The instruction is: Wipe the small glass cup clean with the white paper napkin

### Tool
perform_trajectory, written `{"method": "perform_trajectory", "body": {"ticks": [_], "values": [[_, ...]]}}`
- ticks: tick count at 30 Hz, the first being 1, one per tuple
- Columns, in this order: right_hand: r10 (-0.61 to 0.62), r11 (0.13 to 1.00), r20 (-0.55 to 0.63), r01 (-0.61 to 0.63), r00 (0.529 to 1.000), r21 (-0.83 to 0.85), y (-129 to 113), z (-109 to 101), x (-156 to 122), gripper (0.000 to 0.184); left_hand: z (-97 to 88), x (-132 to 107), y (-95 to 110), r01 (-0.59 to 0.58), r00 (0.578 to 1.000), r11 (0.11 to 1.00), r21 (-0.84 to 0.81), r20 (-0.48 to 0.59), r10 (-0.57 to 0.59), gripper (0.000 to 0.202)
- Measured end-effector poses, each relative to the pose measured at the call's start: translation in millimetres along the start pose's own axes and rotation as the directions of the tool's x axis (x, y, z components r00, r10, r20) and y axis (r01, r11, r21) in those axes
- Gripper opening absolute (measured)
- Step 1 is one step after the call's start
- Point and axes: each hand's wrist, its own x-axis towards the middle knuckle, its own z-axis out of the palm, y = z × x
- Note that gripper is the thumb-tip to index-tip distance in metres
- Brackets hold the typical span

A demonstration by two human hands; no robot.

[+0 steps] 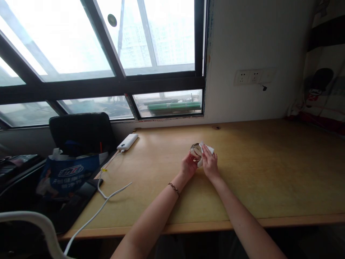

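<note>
My left hand (pixel 189 164) is wrapped round a small clear glass (pixel 196 150) with a dark rim, held tilted above the wooden table (pixel 258 172). In my right hand (pixel 210 164) is a white tissue (pixel 210 148), pressed against the right side of the glass. Part of the tissue hangs down between the two hands. My fingers hide the lower part of the glass. A beaded bracelet (pixel 174 188) circles my left wrist.
A white power bank (pixel 127 141) lies at the table's left edge, with a white cable (pixel 107 198) running from it. Left of the table stand a black chair (pixel 81 129) and a blue bag (pixel 67 176). Wall sockets (pixel 249 76) and a window are behind.
</note>
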Motion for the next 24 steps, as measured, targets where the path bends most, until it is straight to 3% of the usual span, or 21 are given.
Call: {"method": "perform_trajectory", "body": {"ticks": [3, 5, 8, 10, 12, 15, 18, 20, 24], "values": [[0.105, 0.975, 0.019, -0.106, 0.994, 0.194, 8, 6, 0, 0.041, -0.3, 1, 6, -0.021, 0.998, 1.0, -0.012, -0.052, 0.021, 0.022], [0.216, 0.901, 0.075, -0.228, 0.973, 0.368, 9, 10, -1, 0.042, -1.4, 1, 9, -0.029, 0.994, 1.0, 0.001, -0.102, 0.029, 0.023], [0.328, 0.674, 0.256, -0.415, 0.909, 0.611, 7, 14, -3, 0.044, -4.6, 4, 11, 0.004, 0.994, 1.0, 0.023, -0.112, -0.001, 0.028], [0.325, 0.507, 0.356, -0.479, 0.876, 0.717, 2, 12, -2, 0.047, -5.8, 5, 10, 0.046, 0.996, 0.998, 0.039, -0.082, -0.042, 0.032], [0.304, 0.402, 0.399, -0.497, 0.865, 0.769, -1, 9, 0, 0.048, -5.5, 7, 8, 0.081, 0.993, 0.995, 0.064, -0.088, -0.075, 0.034], [0.293, 0.366, 0.398, -0.487, 0.869, 0.793, 0, 6, 3, 0.049, -3.6, 7, 3, 0.143, 0.985, 0.985, 0.098, -0.111, -0.132, 0.035], [0.341, 0.333, 0.38, -0.488, 0.86, 0.807, 7, 8, 5, 0.051, -2.8, 4, 0, 0.199, 0.98, 0.974, 0.106, 0.007, -0.201, 0.037], [0.418, 0.287, 0.367, -0.504, 0.831, 0.815, 11, 10, 4, 0.05, -2.7, 3, 0, 0.222, 0.971, 0.97, 0.104, 0.072, -0.23, 0.037], [0.522, 0.206, 0.382, -0.548, 0.763, 0.811, 10, 10, 3, 0.051, -0.3, -1, 0, 0.2, 0.976, 0.973, 0.114, 0.07, -0.208, 0.035]]}}
